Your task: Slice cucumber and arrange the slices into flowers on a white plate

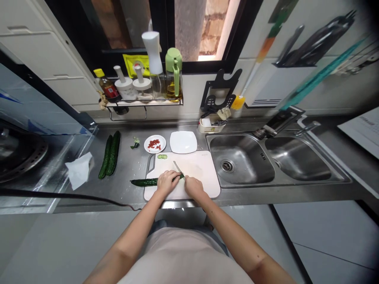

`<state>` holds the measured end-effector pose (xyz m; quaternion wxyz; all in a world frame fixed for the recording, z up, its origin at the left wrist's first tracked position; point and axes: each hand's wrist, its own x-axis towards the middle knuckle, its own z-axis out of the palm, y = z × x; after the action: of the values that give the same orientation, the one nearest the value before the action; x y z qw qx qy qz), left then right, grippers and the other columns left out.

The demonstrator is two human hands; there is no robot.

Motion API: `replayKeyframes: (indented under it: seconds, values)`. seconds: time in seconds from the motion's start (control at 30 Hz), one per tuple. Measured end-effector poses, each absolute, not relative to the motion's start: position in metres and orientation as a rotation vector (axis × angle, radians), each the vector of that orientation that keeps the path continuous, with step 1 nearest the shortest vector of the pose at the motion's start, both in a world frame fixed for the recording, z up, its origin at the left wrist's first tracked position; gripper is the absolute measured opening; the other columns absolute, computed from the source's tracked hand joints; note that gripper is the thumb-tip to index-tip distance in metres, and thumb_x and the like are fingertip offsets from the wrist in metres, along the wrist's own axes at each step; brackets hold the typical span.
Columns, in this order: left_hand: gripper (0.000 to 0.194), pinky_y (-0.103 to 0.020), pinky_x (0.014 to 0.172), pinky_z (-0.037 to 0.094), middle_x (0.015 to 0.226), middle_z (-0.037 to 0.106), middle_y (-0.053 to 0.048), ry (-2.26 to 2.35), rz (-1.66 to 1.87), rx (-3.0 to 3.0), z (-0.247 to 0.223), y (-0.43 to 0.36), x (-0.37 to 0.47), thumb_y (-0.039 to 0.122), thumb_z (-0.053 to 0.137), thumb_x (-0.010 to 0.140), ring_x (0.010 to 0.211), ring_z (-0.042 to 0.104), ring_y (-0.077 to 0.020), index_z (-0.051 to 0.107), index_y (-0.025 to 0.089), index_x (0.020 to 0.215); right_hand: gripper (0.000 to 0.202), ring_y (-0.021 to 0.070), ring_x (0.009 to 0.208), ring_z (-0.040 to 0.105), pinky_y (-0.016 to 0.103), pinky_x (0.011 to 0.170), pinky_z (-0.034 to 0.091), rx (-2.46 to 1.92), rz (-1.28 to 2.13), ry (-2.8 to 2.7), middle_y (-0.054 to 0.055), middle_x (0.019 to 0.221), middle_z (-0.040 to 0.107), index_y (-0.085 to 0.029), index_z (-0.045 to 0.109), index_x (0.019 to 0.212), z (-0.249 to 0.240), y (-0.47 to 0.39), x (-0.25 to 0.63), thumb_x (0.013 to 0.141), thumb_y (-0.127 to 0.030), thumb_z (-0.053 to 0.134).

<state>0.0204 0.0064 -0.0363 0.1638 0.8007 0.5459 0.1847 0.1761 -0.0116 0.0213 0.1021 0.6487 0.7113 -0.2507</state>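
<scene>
A white cutting board (207, 169) lies on the steel counter. Across its left part and past its left edge stretches a dark green cucumber (145, 182). My left hand (167, 183) is closed over the cucumber, pressing it to the board. In my right hand (194, 187) is a knife (179, 167), its blade pointing up and left, at the cucumber's right end. A few pale green cucumber slices (162, 156) lie near the board's top left. Behind the board are a small plate (146, 147) with chopped red pieces (154, 144) and a white square plate (183, 142) with nothing on it.
Two whole cucumbers (113, 154) and a crumpled white cloth or paper (79, 170) lie left. Green scraps (135, 142) sit behind. A double sink (242, 157) is right of the board. Bottles and jars stand on a rack (145, 103) above. A dark cable (74, 195) runs along the front left.
</scene>
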Motion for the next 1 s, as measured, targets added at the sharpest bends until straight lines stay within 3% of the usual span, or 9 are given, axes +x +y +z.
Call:
replayKeyframes:
  seconds: [1.0]
  values:
    - [0.024,-0.029,0.083,0.043,0.103,0.069,0.000,1.570,0.511,2.241,-0.033,0.006,0.021,0.036,0.051,0.091,0.096,0.057,-0.0169,0.070,0.031,0.106,0.029,0.0230,0.099,0.066,0.031,0.078,0.045,1.927,-0.705,2.038,0.016,0.101,0.068,-0.013,0.053,0.113,0.012,-0.031,0.183,0.093,-0.014,0.032]
